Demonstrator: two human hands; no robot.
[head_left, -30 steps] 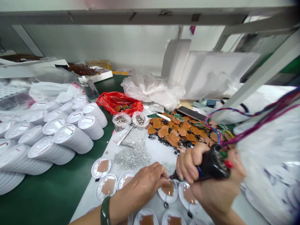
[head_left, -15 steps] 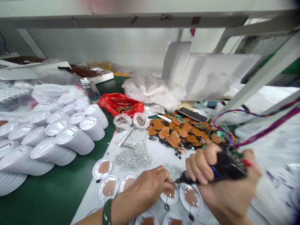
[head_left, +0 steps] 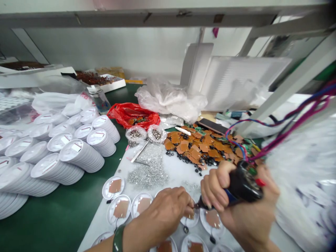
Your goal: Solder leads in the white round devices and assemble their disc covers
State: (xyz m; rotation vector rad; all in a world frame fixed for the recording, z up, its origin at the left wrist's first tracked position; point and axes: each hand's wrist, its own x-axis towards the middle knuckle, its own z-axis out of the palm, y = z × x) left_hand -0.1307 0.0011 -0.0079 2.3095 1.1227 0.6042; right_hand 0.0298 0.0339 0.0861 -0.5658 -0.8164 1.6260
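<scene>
Screwdriver [head_left: 243,185] — clamped in the right hand [head_left: 248,217], with fingers wrapped round its dark body. Slants down to the left, tip close beside the left hand [head_left: 168,208] and over a round white dish [head_left: 193,223]. Blue and pink cords [head_left: 265,150] at its upper end.

Left hand palm down, green bangle [head_left: 118,239] at the wrist, fingers bent in right by the tip and covering part of the dish. Cannot tell whether closed on anything — hidden by the fingers.

In that dish, a brown square [head_left: 190,216], only partly in view. Just to the right, next to the right hand, a second dish [head_left: 204,214] with a square of its own. More filled dishes nearer and to the left, on a white sheet [head_left: 178,171].

Beyond the hands, a heap of small silver bits [head_left: 149,171], then two small clear bags of metal parts and an open red bag [head_left: 123,113]. To the right of these, a spread of loose brown squares [head_left: 199,147] mixed with black bits, with a white pen [head_left: 183,131] and a dark phone [head_left: 214,126] along its far edge. On the green table [head_left: 65,217] at left, leaning stacks of white dishes [head_left: 86,159].
</scene>
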